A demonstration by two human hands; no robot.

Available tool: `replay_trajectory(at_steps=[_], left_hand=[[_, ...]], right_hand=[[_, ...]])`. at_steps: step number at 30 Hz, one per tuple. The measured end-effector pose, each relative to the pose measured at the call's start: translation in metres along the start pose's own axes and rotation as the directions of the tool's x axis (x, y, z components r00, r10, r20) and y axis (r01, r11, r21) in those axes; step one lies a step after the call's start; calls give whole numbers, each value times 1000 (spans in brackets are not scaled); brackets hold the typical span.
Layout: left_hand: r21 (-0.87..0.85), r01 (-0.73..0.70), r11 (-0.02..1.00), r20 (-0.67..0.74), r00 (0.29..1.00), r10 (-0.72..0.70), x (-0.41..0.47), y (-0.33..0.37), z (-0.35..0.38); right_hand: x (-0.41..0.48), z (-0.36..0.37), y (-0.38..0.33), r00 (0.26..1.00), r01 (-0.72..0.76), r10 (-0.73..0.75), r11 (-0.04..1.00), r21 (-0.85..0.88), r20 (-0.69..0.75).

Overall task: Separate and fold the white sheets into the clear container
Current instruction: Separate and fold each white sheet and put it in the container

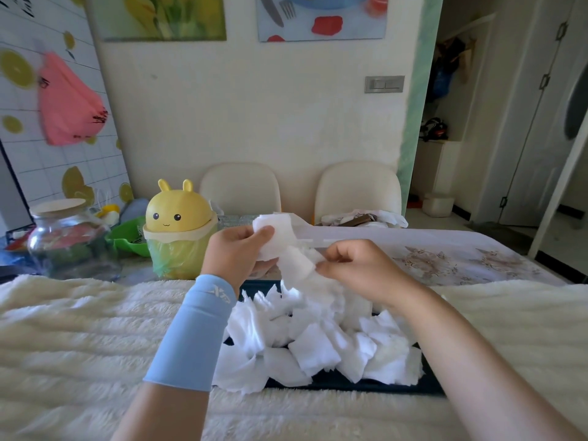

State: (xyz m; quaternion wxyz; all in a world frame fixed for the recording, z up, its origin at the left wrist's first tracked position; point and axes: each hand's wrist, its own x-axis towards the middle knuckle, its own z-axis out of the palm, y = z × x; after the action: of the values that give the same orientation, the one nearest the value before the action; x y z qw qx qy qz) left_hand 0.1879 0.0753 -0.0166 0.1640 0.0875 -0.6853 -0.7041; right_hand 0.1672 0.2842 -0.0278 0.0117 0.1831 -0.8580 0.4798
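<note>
I hold one white sheet (280, 237) up in front of me, above the table. My left hand (237, 253), in a light blue sleeve, grips its upper part with the thumb on top. My right hand (353, 265) pinches its lower folded end. Below my hands, a heap of white sheets (318, 338) lies on a dark tray (350, 383), spilling over its left edge. Just behind the held sheet shows a clear, pale container (337, 238), mostly hidden by my hands.
A yellow bunny-shaped bin (179, 230) with a green liner stands left of my hands. Further left are a glass jar (68, 240) and a green bowl (130, 233). A fluffy cream blanket (79, 329) covers the near table. Two pale chairs (356, 189) stand behind.
</note>
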Motion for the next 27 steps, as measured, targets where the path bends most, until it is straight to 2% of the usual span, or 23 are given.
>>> replay_trajectory(at_steps=[3, 7, 9, 13, 16, 18, 20, 23, 27], left_hand=[[4, -24, 1000, -23, 999, 24, 1, 0, -1], [5, -8, 1000, -1, 1000, 8, 0, 0, 1], [-6, 38, 999, 61, 997, -38, -3, 1, 4], [32, 62, 998, 129, 989, -66, -9, -2, 14], [111, 24, 994, 75, 997, -32, -8, -6, 19], [146, -17, 989, 23, 1000, 14, -5, -9, 19], [147, -36, 988, -10, 999, 38, -5, -10, 19], [77, 1, 997, -11, 1000, 0, -8, -11, 24], [-41, 110, 993, 97, 990, -105, -18, -12, 35]], right_hand=[[-1, -4, 0, 999, -23, 23, 1000, -17, 27], [-5, -4, 0, 995, 7, 29, 937, -349, 99], [-4, -3, 1, 998, 16, 8, 917, -398, 58], [-4, -14, -2, 996, -1, 23, 968, -251, 84], [-5, -25, -2, 996, -29, 39, 993, -113, 82], [-6, -32, -2, 997, -45, 42, 998, 44, 63], [-6, -36, -3, 998, -62, 58, 978, 200, 30], [-6, -37, -7, 997, -83, 74, 926, 369, 37], [-6, -29, -12, 994, -106, 98, 863, 495, 43]])
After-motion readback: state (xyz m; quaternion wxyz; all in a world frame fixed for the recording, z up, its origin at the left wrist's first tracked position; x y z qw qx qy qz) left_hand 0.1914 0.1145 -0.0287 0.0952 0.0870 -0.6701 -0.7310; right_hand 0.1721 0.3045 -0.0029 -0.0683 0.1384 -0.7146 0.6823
